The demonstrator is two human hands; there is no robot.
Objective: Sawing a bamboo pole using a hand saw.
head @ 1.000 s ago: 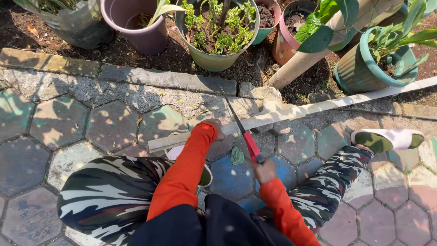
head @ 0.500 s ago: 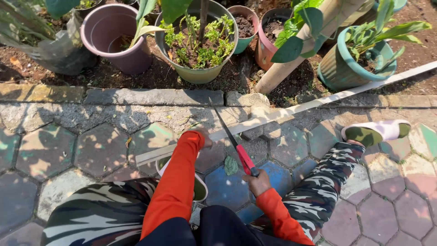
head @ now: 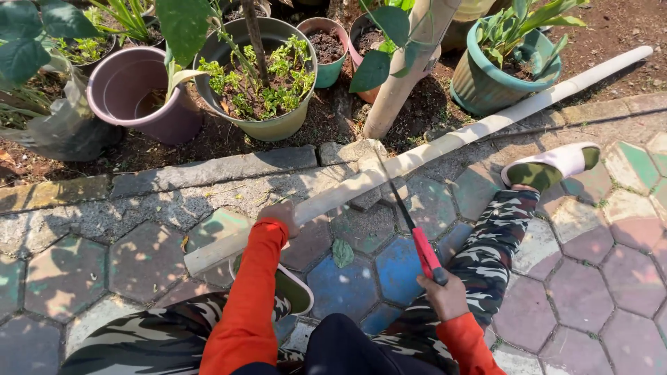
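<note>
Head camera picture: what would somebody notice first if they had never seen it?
Probably the long pale pole lying slantwise across the coloured paving stones, from the lower left up to the top right. The left hand presses on it near its lower end, and the right hand holds a saw with a red handle, its blade against the pole. Behind, flower pots stand in the soil, a big green one in the middle.

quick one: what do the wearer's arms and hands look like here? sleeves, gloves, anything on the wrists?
Both arms wear long, plain bright orange sleeves reaching the wrists, loosely creased, with no markings. The left hand and right hand are bare: no gloves. No watch, band or ring is visible, though the sleeve cuffs cover the wrists.
</note>
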